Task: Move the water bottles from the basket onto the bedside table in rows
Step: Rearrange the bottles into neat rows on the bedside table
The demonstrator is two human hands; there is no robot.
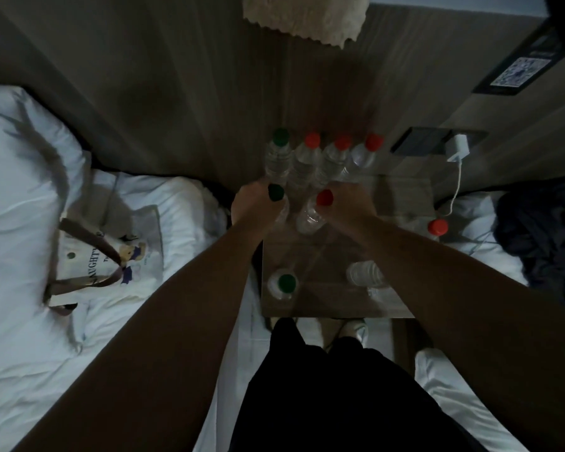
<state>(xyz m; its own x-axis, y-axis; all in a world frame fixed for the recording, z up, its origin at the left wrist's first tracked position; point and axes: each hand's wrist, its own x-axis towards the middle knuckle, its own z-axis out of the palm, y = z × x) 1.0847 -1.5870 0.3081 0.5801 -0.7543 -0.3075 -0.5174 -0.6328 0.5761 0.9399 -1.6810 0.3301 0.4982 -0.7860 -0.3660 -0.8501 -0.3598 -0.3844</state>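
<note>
A back row of several clear water bottles stands on the wooden bedside table [402, 197]: one green-capped bottle [278, 151] and three red-capped ones [340, 154]. In front of that row, my left hand [253, 203] grips a green-capped bottle [276, 194] and my right hand [351, 203] grips a red-capped bottle [313, 213]. Both bottles stand upright on the table. Nearer me stand another green-capped bottle [282, 283], a bottle [366, 272] partly under my right forearm, and a red-capped bottle [437, 227] at the table's right edge.
A canvas tote bag [111, 252] with brown handles lies on the white bed at left. A phone [419, 141] with a white charger [458, 148] and cable sits at the back right. Dark clothing [542, 230] lies on the right bed. A lampshade [304, 17] hangs above.
</note>
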